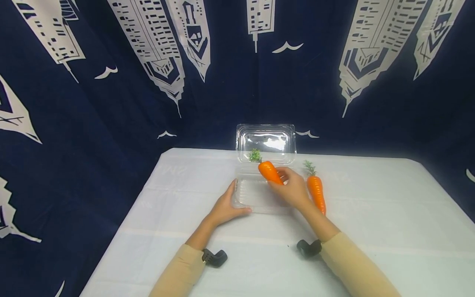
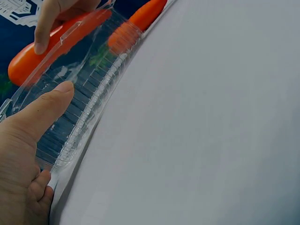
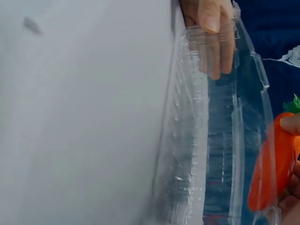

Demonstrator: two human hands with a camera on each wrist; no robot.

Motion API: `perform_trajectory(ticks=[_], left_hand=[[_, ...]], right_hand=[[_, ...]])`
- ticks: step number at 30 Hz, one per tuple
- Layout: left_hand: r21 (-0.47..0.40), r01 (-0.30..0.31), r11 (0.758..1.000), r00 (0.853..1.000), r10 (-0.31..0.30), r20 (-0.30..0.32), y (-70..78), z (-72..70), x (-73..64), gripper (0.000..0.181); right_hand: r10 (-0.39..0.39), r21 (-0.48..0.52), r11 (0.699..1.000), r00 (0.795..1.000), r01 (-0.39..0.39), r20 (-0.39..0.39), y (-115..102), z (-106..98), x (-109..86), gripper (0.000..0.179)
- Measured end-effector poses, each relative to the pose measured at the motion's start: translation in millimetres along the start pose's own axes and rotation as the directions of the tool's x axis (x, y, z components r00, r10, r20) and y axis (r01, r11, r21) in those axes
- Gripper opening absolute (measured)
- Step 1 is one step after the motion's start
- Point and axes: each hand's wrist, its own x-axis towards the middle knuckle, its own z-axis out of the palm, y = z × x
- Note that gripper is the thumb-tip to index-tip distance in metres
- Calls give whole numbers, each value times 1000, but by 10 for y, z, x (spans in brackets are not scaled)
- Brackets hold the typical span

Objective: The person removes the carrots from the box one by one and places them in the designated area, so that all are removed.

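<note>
Over a clear plastic clamshell container (image 1: 256, 200), my right hand (image 1: 293, 190) pinches an orange carrot (image 1: 269, 171) by its tapering lower end. Its green leafy top points away and to the left. In the right wrist view, the held carrot (image 3: 269, 173) shows partly through the clear wall. My left hand (image 1: 224, 208) holds the container's near left corner, thumb along the front and fingers at the left side. A second carrot (image 1: 316, 192) lies on the table to the right of the container, partly behind the right wrist.
The container's hinged lid (image 1: 265, 142) stands raised at the far side, by the back edge of the white-covered table (image 1: 371, 206). Behind the table hangs a dark blue cloth (image 1: 222, 107) with white building prints.
</note>
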Motion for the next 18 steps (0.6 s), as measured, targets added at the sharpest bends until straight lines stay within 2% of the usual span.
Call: perform_trajectory(ticks=[7,12,18], left_hand=[[8,-5,1000,1000,5,0,7,0,-3,118],[20,-9,1000,1000,9,-3,9,5,1,119],[27,-14,1000,1000,14,-8,3,9,5,119]], right_hand=[[48,131,991,997,-40,-58,43,-104,-16,52],[102,150,985,987,-83,-124,64,-205,-19,53],[157,198,972,974,-124,-163,48,-391,-43,53]])
